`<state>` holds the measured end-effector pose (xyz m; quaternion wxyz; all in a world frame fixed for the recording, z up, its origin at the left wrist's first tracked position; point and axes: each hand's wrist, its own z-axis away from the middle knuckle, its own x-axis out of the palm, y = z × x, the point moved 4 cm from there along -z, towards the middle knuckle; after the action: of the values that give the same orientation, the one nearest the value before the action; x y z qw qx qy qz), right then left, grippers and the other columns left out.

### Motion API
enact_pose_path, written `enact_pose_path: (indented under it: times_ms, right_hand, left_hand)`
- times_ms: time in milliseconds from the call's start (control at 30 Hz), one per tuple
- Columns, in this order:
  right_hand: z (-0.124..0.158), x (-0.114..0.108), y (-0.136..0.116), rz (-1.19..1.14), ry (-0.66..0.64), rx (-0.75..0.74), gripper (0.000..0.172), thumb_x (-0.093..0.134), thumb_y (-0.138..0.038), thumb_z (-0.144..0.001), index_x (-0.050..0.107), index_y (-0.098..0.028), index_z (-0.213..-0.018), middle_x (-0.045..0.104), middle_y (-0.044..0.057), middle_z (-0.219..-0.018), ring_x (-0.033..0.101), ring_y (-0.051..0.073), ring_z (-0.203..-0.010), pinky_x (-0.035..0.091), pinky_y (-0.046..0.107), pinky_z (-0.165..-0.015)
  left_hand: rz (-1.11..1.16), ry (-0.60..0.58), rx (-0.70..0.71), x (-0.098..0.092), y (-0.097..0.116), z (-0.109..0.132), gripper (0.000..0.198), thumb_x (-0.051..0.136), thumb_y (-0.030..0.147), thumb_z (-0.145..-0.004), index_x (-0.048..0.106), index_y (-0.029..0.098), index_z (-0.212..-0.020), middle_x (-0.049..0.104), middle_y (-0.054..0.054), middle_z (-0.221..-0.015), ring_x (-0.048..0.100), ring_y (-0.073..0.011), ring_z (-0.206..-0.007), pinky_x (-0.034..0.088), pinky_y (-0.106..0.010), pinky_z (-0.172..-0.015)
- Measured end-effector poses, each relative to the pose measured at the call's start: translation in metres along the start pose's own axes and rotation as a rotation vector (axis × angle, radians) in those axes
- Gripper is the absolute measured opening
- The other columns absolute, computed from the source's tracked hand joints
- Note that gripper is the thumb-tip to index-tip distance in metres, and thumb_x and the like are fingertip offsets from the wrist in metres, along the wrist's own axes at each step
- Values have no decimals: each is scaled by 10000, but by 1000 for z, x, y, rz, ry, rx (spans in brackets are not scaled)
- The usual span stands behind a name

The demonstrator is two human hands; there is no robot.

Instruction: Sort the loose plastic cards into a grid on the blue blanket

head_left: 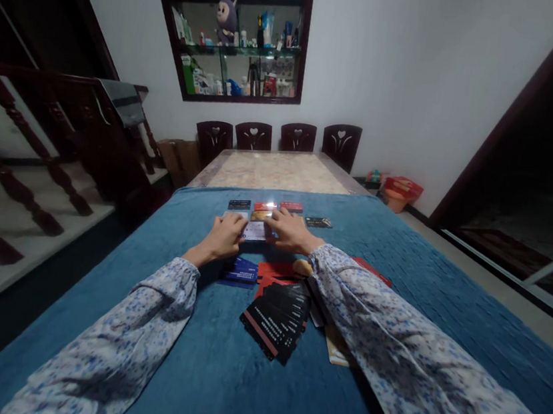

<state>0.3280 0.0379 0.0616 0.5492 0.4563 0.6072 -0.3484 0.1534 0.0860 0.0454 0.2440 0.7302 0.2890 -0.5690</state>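
Both my arms, in flowered sleeves, reach out over a blue cloth [177, 356] on the table. My left hand [222, 237] and my right hand [291, 230] meet on a pale card [254, 231], each with curled fingers on one of its ends. Beyond the hands lies a row of cards: a dark one [239, 204], a red one [265, 205], another red one [291, 206] and a dark one [318, 222]. Under my forearms lie a blue card pile [240, 271], red cards [276, 271] and a fanned stack of black cards [277, 318].
The marble tabletop [273, 170] shows past the cloth, with several dark chairs [298, 136] at its far end. A wooden stair railing [38, 131] runs along the left. A wall niche [237, 34] holds bottles and a plush toy. Red bags [399, 190] sit on the floor right.
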Motion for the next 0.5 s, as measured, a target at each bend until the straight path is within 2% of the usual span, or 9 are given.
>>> enact_pose_path:
  times_ms: [233,500]
  right_hand:
    - [-27,-3,-7,-44,-8,-18,469,632,-314,-925,603,-195,-1378,560,165,-1388,436,328,-1303,442,450,-968]
    - [-60,-2,-12,-16,-22,-14,342,624,-329,-929,689,-185,-1232,593,161,-1339,480,320,-1234,461,422,-952]
  left_hand:
    - [27,-16,-37,-2,-31,-6,462,591,154,-844,573,227,-1300,572,-134,-1346,521,-324,-1240,414,-529,-1022]
    - [-12,-45,-92,-5,-63,-21,498,584,144,-808,603,211,-1301,574,-151,-1386,525,-351,-1264,469,-532,-997]
